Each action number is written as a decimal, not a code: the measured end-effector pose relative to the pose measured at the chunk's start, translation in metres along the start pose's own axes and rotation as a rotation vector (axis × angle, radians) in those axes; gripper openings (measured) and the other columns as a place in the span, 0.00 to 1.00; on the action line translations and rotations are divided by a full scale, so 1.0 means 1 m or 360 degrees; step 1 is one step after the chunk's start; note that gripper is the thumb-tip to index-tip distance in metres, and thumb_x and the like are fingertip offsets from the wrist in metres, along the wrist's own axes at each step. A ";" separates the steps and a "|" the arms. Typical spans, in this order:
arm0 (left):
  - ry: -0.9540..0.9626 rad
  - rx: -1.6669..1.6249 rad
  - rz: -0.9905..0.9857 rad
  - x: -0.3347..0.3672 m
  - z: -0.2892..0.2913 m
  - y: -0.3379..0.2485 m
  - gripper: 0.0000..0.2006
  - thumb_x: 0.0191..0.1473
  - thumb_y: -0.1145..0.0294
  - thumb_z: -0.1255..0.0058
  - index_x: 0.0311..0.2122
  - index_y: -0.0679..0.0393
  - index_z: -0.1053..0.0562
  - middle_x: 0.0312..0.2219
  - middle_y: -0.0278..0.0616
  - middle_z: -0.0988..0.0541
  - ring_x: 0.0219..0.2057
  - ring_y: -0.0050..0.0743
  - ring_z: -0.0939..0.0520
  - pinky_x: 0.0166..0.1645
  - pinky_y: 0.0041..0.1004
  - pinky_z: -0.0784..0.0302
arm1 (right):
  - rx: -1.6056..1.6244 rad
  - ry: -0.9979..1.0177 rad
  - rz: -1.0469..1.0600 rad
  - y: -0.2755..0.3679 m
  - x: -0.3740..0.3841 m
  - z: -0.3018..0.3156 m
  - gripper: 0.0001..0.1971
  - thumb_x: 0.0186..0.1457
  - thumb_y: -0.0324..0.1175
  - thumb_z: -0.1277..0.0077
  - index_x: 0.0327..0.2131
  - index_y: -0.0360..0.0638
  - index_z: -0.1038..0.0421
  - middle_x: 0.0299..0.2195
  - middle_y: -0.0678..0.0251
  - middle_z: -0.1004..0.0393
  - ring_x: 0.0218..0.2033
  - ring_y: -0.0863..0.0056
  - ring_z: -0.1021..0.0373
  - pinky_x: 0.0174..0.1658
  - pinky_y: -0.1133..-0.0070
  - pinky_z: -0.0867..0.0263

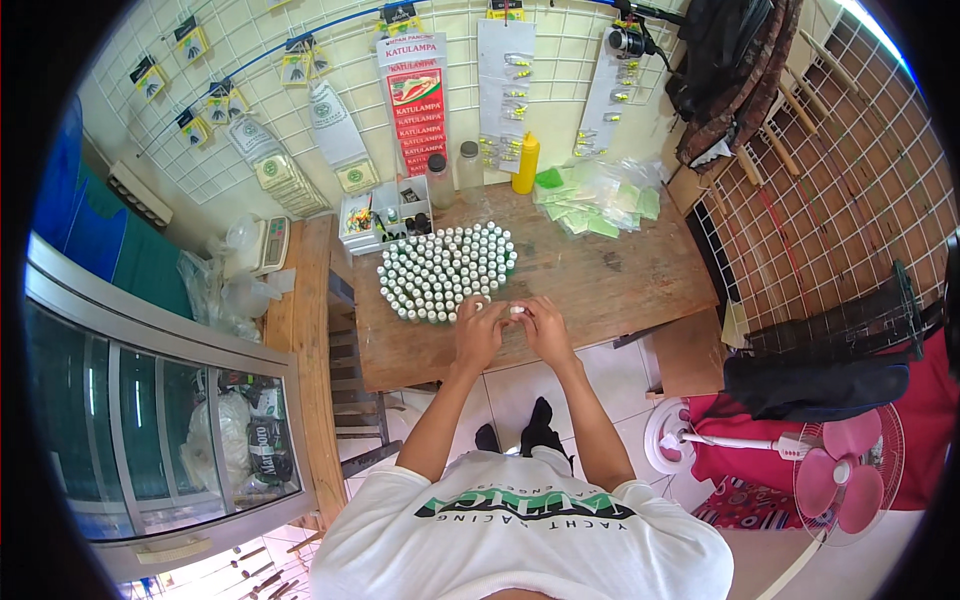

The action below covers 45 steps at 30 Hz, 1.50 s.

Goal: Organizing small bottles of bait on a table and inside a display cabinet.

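A dense cluster of small bottles with white caps stands upright on the wooden table. At the cluster's near right edge, my left hand is closed, its fingertips beside the nearest bottles; what it grips is hidden. Just right of it, my right hand pinches a small white cap-like piece between thumb and fingers. Both hands are close together over the table's near side, fingertips almost touching.
Behind the cluster stand a white compartment box, two dark-lidded jars and a yellow squeeze bottle. Green and clear plastic packets lie at the back right. A glass cabinet is left; a pink fan stands right.
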<state>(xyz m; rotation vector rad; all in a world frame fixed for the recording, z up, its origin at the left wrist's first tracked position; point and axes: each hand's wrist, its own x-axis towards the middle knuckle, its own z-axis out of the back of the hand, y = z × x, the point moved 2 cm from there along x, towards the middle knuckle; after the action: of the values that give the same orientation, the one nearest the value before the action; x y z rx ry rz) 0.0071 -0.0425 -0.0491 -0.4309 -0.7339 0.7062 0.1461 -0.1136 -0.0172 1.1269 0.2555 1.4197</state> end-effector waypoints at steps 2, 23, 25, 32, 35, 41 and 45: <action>0.0025 0.0006 0.0047 0.001 0.001 -0.007 0.19 0.42 0.73 0.37 0.44 0.56 0.21 0.37 0.47 0.21 0.46 0.47 0.26 0.50 0.43 0.31 | -0.0007 -0.0031 0.0027 0.004 -0.001 0.001 0.12 0.52 0.21 0.45 0.43 0.38 0.26 0.33 0.57 0.26 0.34 0.60 0.30 0.39 0.70 0.32; -0.1242 -0.0371 0.0499 -0.045 0.238 -0.044 0.14 0.41 0.79 0.36 0.37 0.63 0.22 0.37 0.43 0.19 0.41 0.37 0.20 0.48 0.33 0.26 | 0.1163 0.0626 0.0333 0.195 0.090 -0.080 0.14 0.48 0.23 0.38 0.41 0.40 0.23 0.38 0.64 0.23 0.38 0.74 0.29 0.39 0.80 0.33; -0.1371 -0.0189 0.0601 -0.072 0.259 -0.055 0.16 0.41 0.79 0.37 0.39 0.63 0.22 0.37 0.44 0.19 0.41 0.39 0.21 0.48 0.32 0.27 | 0.1311 0.0797 0.0438 0.221 0.084 -0.101 0.14 0.49 0.23 0.38 0.41 0.40 0.23 0.38 0.64 0.23 0.37 0.75 0.29 0.40 0.80 0.33; -0.1856 0.0302 0.0796 -0.164 0.307 -0.099 0.14 0.47 0.74 0.37 0.41 0.64 0.23 0.37 0.45 0.21 0.41 0.36 0.22 0.48 0.31 0.28 | 0.1774 0.1427 0.0497 0.304 0.033 -0.160 0.14 0.51 0.23 0.39 0.43 0.37 0.24 0.39 0.65 0.25 0.38 0.77 0.30 0.42 0.80 0.34; -0.1997 0.0497 0.0871 -0.197 0.323 -0.117 0.16 0.50 0.68 0.37 0.43 0.63 0.25 0.38 0.45 0.20 0.43 0.37 0.23 0.50 0.32 0.29 | 0.1928 0.1574 0.0585 0.337 0.007 -0.178 0.13 0.52 0.23 0.40 0.43 0.37 0.24 0.40 0.65 0.25 0.40 0.77 0.30 0.43 0.81 0.34; -0.2038 0.0905 0.1029 -0.234 0.341 -0.142 0.16 0.55 0.63 0.41 0.45 0.61 0.26 0.52 0.43 0.23 0.57 0.42 0.33 0.61 0.39 0.38 | 0.2057 0.1807 0.0655 0.379 -0.029 -0.197 0.13 0.53 0.23 0.41 0.43 0.37 0.24 0.39 0.65 0.25 0.41 0.76 0.31 0.44 0.80 0.35; -0.2128 0.0955 0.1000 -0.244 0.350 -0.140 0.15 0.55 0.69 0.42 0.46 0.59 0.27 0.56 0.45 0.26 0.64 0.46 0.40 0.65 0.43 0.43 | 0.1981 0.1864 0.0759 0.393 -0.037 -0.204 0.13 0.52 0.24 0.41 0.43 0.39 0.23 0.38 0.66 0.25 0.41 0.74 0.31 0.45 0.79 0.35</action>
<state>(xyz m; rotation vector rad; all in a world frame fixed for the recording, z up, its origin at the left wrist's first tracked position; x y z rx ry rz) -0.3189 -0.2733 0.1566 0.4910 -1.5730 1.7927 -0.2638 -0.1433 0.1506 1.1420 2.0151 2.3113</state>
